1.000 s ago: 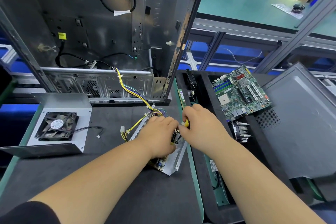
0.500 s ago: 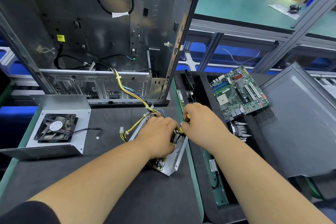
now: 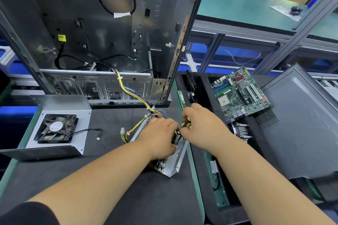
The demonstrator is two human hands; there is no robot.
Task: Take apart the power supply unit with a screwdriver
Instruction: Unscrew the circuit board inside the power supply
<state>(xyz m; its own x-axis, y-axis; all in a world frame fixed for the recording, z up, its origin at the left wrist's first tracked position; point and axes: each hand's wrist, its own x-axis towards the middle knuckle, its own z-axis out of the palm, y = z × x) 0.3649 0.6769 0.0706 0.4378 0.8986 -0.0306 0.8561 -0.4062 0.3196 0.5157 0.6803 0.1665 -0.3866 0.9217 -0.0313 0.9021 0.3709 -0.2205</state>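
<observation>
The opened power supply unit (image 3: 172,165), a silver metal shell with a circuit board inside, lies on the dark mat at the centre. Its yellow and coloured wire bundle (image 3: 135,97) runs up into the computer case. My left hand (image 3: 159,139) lies curled over the unit's inside, gripping it. My right hand (image 3: 203,126) grips a screwdriver with a black and yellow handle (image 3: 186,122), its tip pointing down into the unit between my hands. The tip itself is hidden. The unit's removed cover with its black fan (image 3: 55,129) sits at the left.
An empty grey computer case (image 3: 102,38) stands upright behind the unit. A green motherboard (image 3: 239,93) lies in a black foam tray at the right, beside a grey side panel (image 3: 300,124). A heatsink (image 3: 241,131) sits below the motherboard.
My right hand with the screwdriver has shifted slightly down and towards the left hand over the unit. My left hand stays in place.
</observation>
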